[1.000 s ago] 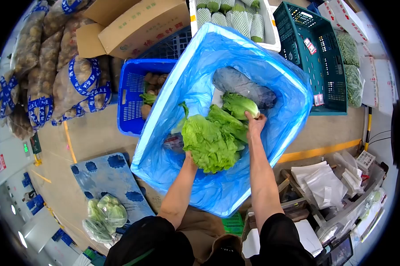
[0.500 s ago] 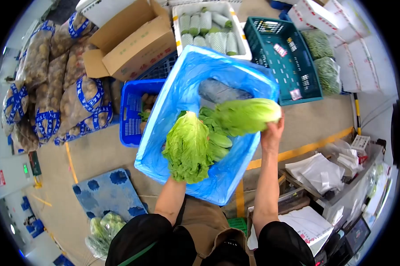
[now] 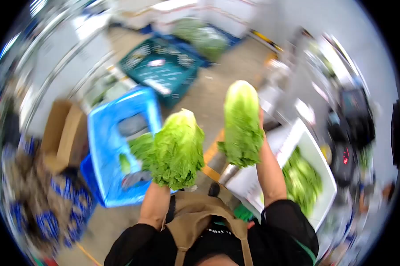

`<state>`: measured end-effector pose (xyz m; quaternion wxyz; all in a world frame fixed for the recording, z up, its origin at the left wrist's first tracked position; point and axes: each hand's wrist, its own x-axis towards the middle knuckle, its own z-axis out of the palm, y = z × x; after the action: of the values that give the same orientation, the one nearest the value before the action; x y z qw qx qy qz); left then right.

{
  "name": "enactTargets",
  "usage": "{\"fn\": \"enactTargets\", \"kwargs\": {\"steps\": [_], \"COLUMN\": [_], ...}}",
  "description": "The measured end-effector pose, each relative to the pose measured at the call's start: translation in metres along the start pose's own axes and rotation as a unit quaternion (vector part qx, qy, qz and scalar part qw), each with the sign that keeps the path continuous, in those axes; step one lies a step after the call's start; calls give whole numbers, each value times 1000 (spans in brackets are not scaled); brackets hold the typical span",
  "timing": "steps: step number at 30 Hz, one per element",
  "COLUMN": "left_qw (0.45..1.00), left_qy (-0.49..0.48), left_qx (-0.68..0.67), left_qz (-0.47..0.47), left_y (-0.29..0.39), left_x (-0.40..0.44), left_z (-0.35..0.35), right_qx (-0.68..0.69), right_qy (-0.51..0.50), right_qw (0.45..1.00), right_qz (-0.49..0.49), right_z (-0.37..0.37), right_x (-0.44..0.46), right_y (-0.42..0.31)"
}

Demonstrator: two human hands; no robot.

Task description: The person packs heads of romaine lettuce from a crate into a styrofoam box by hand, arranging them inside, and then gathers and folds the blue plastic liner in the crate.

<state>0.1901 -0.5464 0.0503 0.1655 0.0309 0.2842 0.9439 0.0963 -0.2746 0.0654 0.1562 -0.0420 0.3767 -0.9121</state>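
Two heads of romaine lettuce are held up in front of me, stem ends pointing away. My left hand [image 3: 161, 188] is under the left lettuce [image 3: 178, 150], which hides its fingers. My right hand [image 3: 261, 120] grips the other lettuce [image 3: 243, 126] from its right side, most of the fingers behind it. To the left stands a crate lined with blue plastic [image 3: 103, 170], with leafy greens and a dark bundle inside. On the right is a white foam box [image 3: 327, 195] with more leafy greens [image 3: 301, 179] in it.
A green plastic crate [image 3: 182, 71] sits on the floor ahead, with bagged green vegetables [image 3: 209, 42] behind it. An open cardboard box [image 3: 65, 133] and net sacks [image 3: 36, 195] are at the left. A scale with red digits [image 3: 345, 157] stands at the right.
My view has swung right, and both lettuces have moved from over the blue-lined crate towards the foam box. The right-hand lettuce has turned from sideways to lengthwise.
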Motion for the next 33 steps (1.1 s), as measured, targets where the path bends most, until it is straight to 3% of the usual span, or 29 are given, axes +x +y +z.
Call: {"fn": "enactTargets", "kwargs": {"steps": [2,3,5,6,7,9,10,11,12,13,15,18,21,24,27,29,31,33], "left_qw": [989,983,969,961,938,913,895,896,882,895,908,941,914,868,836,795,808,826], "left_qy": [-70,-96,-134,-140,-157,-125,-42,-48,9,49,147,204,283,330,369,412,399,383], "left_qx": [113,120,87,46,109,150,196,120,124,82,161,178,263,355,396,433,419,391], "left_qz": [-65,-100,-187,-235,-290,-357,-398,-426,-456,-435,-357,-204,-121,-112,-95,-105,-109,-135], "left_y": [-32,-53,-93,-117,-149,-223,-240,-290,-318,-350,-386,-442,-457,-456,-478,-493,-498,-470], "left_x": [24,38,57,62,67,64,54,56,55,55,64,99,127,118,126,141,142,138], "left_z": [22,47,119,158,183,222,250,239,245,240,239,201,179,193,181,175,167,191], "right_qx": [-93,-154,-287,-387,-428,-535,-560,-582,-663,-714,-792,-847,-846,-892,-876,-866,-854,-850], "right_qy": [74,84,200,178,179,213,213,212,221,213,188,142,159,75,94,84,73,140], "right_qw": [991,979,928,895,877,810,797,784,716,666,578,506,506,445,434,459,493,470], "right_qz": [-61,-101,-125,-131,-124,-110,-75,-39,-8,17,58,84,55,-28,-188,-178,-149,-194], "right_z": [-17,-15,-30,-48,-57,-91,-103,-119,-144,-161,-198,-227,-245,-269,-288,-290,-287,-259], "right_x": [-63,-90,-148,-173,-197,-233,-247,-258,-266,-269,-265,-243,-222,-211,-204,-208,-210,-221], "right_y": [-71,-109,-176,-207,-229,-256,-263,-268,-269,-269,-258,-226,-191,-160,-138,-141,-143,-142]}}
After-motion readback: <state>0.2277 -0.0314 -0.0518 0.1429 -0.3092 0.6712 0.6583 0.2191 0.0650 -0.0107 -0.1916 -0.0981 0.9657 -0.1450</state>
